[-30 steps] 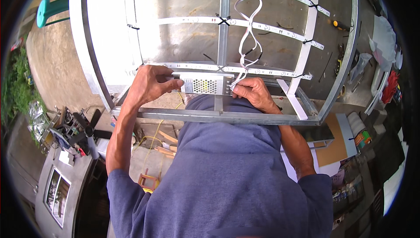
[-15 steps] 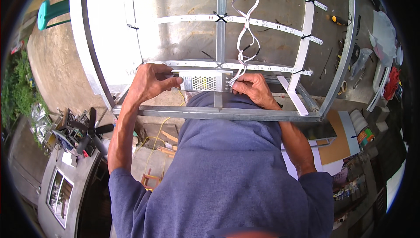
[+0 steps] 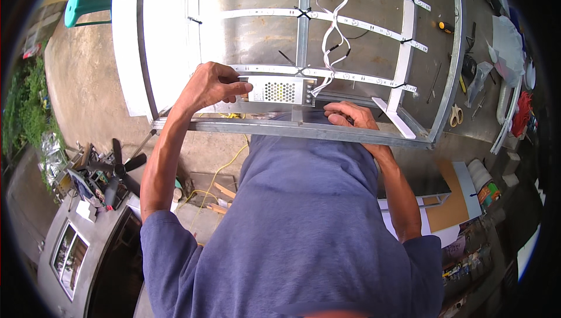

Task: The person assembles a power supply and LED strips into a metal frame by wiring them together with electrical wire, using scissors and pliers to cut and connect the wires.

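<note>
My left hand grips the left end of a silver power supply with a perforated metal cover, thumb on its face. The unit sits against the lowest LED strip, inside the metal frame. Twisted white wires run down to the terminals at its right end. Apart from the unit, my right hand hovers by the frame's near rail, its fingers loosely bent and apart with nothing seen in them.
More LED strips cross the frame, tied with black zip ties. Right of it lie a yellow-handled screwdriver, scissors and a red bundle. A green stool stands far left; a black fan is at left.
My right hand has let go of the power supply's wired end and drawn back right toward the near rail. My left hand keeps its hold. The whole view has shifted slightly.
</note>
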`<action>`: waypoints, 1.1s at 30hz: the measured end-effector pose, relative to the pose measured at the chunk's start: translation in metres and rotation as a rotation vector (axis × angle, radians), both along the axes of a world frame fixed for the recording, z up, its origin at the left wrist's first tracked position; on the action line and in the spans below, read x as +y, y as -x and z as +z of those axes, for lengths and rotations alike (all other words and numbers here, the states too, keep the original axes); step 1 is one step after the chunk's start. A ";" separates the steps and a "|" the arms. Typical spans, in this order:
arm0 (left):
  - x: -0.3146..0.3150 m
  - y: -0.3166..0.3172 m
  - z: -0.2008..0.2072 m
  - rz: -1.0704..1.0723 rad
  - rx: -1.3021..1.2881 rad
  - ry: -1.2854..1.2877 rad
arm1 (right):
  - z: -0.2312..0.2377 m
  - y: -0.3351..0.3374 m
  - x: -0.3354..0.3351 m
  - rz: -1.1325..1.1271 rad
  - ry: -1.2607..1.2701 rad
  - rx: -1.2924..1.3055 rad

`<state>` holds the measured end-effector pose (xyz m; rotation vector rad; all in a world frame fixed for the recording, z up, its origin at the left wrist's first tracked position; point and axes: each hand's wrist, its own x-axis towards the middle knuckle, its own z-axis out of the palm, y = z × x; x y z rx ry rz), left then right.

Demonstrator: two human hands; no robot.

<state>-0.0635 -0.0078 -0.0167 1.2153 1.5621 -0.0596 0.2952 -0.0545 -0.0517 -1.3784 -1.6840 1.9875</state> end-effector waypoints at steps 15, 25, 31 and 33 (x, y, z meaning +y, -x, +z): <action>-0.006 0.021 0.040 0.121 0.024 -0.394 | 0.138 -0.002 -0.007 0.213 -0.458 -0.089; -0.071 0.186 0.035 0.694 0.201 -0.733 | 0.099 0.085 0.037 0.284 -0.934 -0.231; -0.084 0.210 -0.002 0.286 0.229 -0.551 | 0.075 0.111 0.044 0.383 -0.929 -0.313; -0.075 0.206 -0.009 0.176 0.166 -0.562 | 0.070 0.116 0.044 0.395 -0.907 -0.338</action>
